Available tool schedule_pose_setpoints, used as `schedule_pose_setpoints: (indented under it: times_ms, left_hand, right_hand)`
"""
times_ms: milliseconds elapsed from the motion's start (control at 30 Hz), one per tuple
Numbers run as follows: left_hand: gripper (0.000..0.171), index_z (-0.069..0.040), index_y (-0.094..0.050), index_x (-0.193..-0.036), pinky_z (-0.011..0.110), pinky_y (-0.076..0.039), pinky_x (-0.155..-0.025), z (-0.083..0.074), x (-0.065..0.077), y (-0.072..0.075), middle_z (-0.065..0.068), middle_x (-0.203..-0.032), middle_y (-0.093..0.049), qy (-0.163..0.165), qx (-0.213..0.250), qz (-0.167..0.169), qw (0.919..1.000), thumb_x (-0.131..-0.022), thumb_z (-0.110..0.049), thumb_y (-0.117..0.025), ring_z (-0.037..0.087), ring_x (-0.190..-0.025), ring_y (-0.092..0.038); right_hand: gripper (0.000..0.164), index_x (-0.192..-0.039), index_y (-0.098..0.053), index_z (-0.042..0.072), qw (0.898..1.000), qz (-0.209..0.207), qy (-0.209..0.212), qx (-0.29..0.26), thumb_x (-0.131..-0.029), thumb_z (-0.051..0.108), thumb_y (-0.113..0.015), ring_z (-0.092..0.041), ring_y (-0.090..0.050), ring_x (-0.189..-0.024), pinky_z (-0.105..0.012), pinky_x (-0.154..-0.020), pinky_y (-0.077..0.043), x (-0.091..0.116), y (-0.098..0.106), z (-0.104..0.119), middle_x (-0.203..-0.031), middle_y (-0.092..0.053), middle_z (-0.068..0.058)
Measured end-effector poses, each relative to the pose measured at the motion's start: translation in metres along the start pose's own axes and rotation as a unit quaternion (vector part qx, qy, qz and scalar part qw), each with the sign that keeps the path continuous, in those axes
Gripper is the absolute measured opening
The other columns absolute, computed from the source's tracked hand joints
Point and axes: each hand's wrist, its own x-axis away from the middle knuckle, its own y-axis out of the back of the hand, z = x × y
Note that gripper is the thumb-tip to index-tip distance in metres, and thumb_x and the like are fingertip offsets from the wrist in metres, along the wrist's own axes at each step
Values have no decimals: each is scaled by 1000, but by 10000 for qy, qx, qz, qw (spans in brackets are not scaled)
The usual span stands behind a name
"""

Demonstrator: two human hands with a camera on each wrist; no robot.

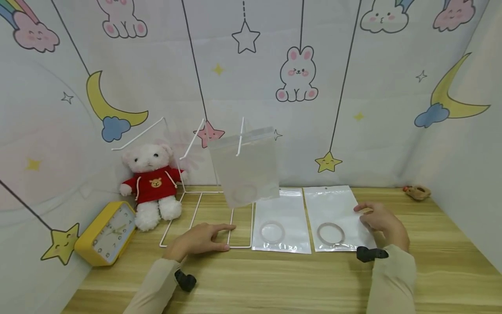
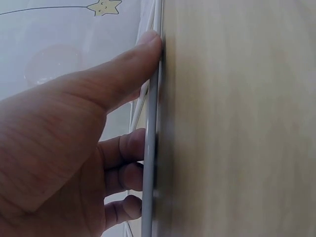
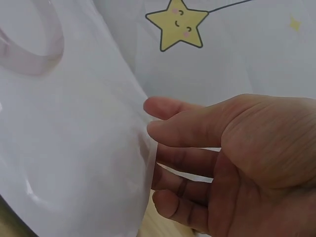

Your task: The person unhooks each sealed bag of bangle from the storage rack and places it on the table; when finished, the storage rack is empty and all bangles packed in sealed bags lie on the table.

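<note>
My left hand [image 1: 201,240] rests on the base of a white wire rack [image 1: 205,192], its thumb along the front bar and its index finger extended over the base. In the left wrist view the fingertips touch the grey-looking bar [image 2: 150,173]. My right hand [image 1: 382,221] pinches the right edge of a white zip bag [image 1: 329,203], which lies on the table with a pinkish bangle [image 1: 330,234] inside. Left of it lies a second zip bag [image 1: 280,205] with a pale bangle [image 1: 272,232]. A third, translucent bag [image 1: 245,165] hangs on the rack's right hook, a faint ring inside.
A white teddy bear [image 1: 156,183] in a red hoodie sits behind the rack's left side. Beside it stands a yellow clock [image 1: 106,233]. A small brown ornament [image 1: 417,192] lies at the table's back right. A printed curtain [image 1: 251,87] closes off the back.
</note>
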Motion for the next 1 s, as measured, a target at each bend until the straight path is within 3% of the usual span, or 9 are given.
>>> schedule_pose_setpoints:
  times_ms: [200, 400, 533, 633, 800, 1000]
  left_hand:
    - [61, -19, -56, -144, 32, -40, -67, -1, 0, 0, -11, -61, -39, -22, 36, 18, 10000, -92, -47, -70, 5, -58, -34]
    - [61, -19, -56, -144, 33, -40, -68, -1, 0, 0, -11, -61, -40, -4, 23, 6, 10000, -92, -48, -70, 5, -59, -35]
    - [62, -19, -55, -145, 33, -40, -68, 0, 0, 0, -10, -61, -40, 21, 50, 29, 10000, -92, -48, -69, 5, -58, -35]
    - [62, -19, -55, -145, 33, -40, -68, 0, 0, 0, -10, -61, -40, 35, 57, 42, 10000, -92, -48, -69, 6, -58, -34]
    - [62, -19, -55, -145, 36, -41, -72, 1, 1, 0, -10, -61, -38, 15, 51, 28, 10000, -92, -49, -69, 6, -60, -35]
    - [62, -20, -55, -145, 35, -41, -72, 1, 0, -1, -11, -61, -39, 3, 62, 17, 10000, -92, -49, -69, 6, -60, -37]
  right_hand:
    - [36, -123, -57, -10, 9995, 106, -56, 277, -88, -4, -53, -21, -51, -77, -29, -63, -42, 1, 3, 4, -98, -58, -19]
    - [37, -129, -49, -14, 9981, 180, 135, 581, -96, 3, -50, -39, -59, -96, -42, -75, -48, 8, 16, 17, -111, -59, -34]
    - [37, -133, -50, -10, 9967, -73, 330, 734, -101, 7, -49, -50, -56, -109, -52, -82, -48, 16, 19, 27, -126, -53, -40]
    - [34, -132, -54, -5, 9931, -425, 591, 924, -103, 11, -50, -51, -54, -113, -55, -83, -48, 18, 17, 32, -128, -54, -37]
    - [30, -127, -61, -1, 9829, -974, 999, 1202, -103, 16, -54, -48, -55, -112, -56, -83, -48, 13, 10, 42, -124, -60, -30]
    - [27, -121, -65, 1, 9775, -1327, 1238, 1072, -101, 19, -60, -40, -60, -106, -51, -83, -49, 7, -2, 58, -117, -66, -23]
